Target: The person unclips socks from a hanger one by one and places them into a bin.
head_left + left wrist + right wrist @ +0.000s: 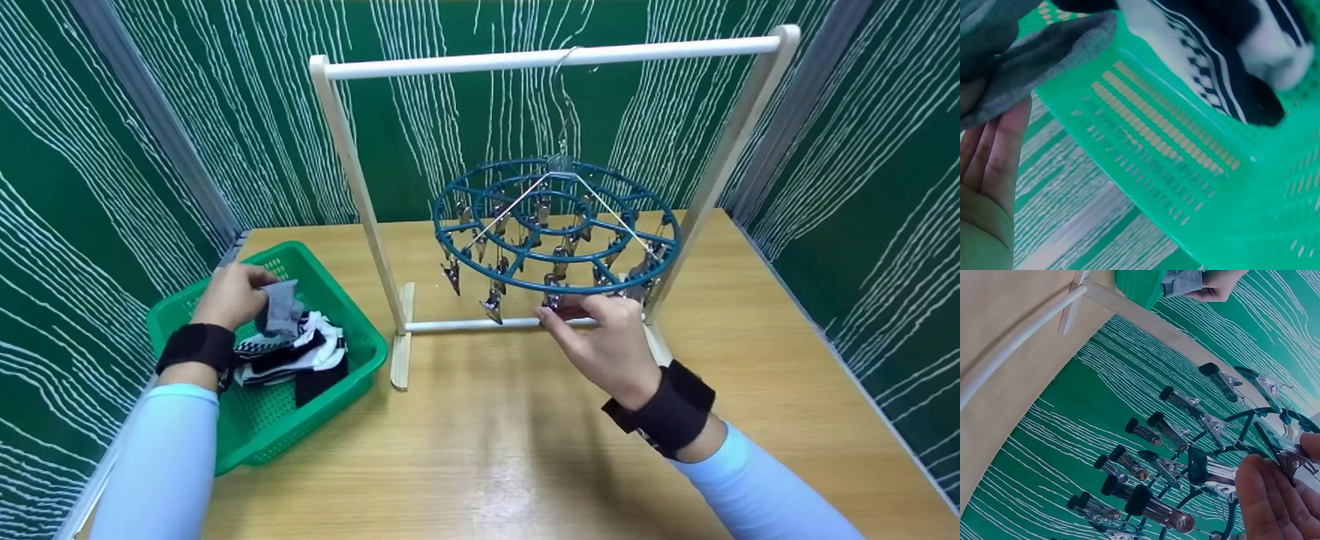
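My left hand (227, 298) pinches a grey sock (280, 309) above a green plastic basket (373, 364). Under it in the basket lies a small pile of black and white socks (328, 349), one with a checkered band that shows in the left wrist view. At the front of a round blue clip hanger (517, 283), my right hand (611, 341) holds a metal clip (1285, 453) between thumb and fingers. Several more clips (1159, 512) hang from the rings with nothing in them.
The hanger hooks over the white top bar (480, 64) of a wooden rack, whose left foot (402, 367) stands beside the basket. A lower white bar (465, 325) joins the feet on the wooden table (450, 465). Green patterned walls (862, 187) enclose three sides.
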`<control>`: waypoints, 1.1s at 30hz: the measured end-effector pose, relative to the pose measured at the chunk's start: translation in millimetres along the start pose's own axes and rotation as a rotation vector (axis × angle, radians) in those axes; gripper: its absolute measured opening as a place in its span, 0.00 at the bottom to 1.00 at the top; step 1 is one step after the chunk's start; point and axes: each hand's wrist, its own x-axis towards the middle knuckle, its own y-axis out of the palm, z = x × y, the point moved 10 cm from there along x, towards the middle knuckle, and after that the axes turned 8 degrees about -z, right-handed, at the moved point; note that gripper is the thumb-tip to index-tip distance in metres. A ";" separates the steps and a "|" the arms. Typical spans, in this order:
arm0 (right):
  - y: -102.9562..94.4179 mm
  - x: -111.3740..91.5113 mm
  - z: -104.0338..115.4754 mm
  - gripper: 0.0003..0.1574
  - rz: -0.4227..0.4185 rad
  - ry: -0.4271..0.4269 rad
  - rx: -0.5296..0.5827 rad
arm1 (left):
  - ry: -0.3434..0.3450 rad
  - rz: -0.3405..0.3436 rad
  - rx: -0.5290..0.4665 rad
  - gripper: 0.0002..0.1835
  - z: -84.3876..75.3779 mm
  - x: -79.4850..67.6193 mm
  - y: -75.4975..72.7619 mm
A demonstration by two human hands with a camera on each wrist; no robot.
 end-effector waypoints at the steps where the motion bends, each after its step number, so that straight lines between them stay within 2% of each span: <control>1: 0.2 0.1 0.4 0.07 0.001 0.001 0.002 | 0.005 0.003 0.030 0.22 0.9 -0.4 0.7; 3: 0.9 0.1 0.5 0.07 0.007 0.006 0.003 | 0.010 0.033 0.090 0.22 1.4 -0.4 5.4; 8: 2.0 0.9 2.0 0.09 0.013 0.008 0.006 | 0.061 0.171 0.209 0.21 0.9 -0.8 27.8; 11: 2.9 1.2 2.6 0.09 0.014 0.005 0.007 | 0.080 0.271 0.233 0.11 1.7 -4.2 43.5; 13: 3.3 1.0 2.3 0.09 0.014 0.006 0.004 | 0.060 0.348 0.241 0.09 3.9 -8.2 53.6; 15: 3.5 0.8 2.0 0.09 0.014 0.008 0.001 | 0.018 0.427 0.251 0.12 7.6 -13.1 62.9; 18: 4.3 0.5 0.8 0.09 0.022 0.023 0.003 | -0.015 0.494 0.266 0.13 8.1 -18.9 70.2; 21: 5.3 -0.2 -1.1 0.09 0.033 0.042 0.007 | -0.019 0.504 0.260 0.10 2.5 -19.4 70.2; 23: 5.1 -0.9 -1.5 0.09 0.029 0.041 0.005 | -0.006 0.483 0.250 0.05 -5.5 -17.9 65.6; 24: 4.8 -1.2 -1.5 0.08 0.026 0.038 0.003 | 0.002 0.471 0.241 0.09 -10.1 -16.7 62.9; 28: 3.2 -1.0 -0.3 0.07 0.011 0.020 -0.003 | 0.031 0.436 0.203 0.33 -32.3 -13.4 50.8; 30: 3.6 -0.5 -0.2 0.08 0.015 0.020 -0.003 | 0.049 0.415 0.179 0.38 -45.1 -12.0 45.0; 33: 4.2 0.1 -0.3 0.09 0.023 0.022 0.000 | 0.084 0.342 0.158 0.36 -68.0 -10.4 33.8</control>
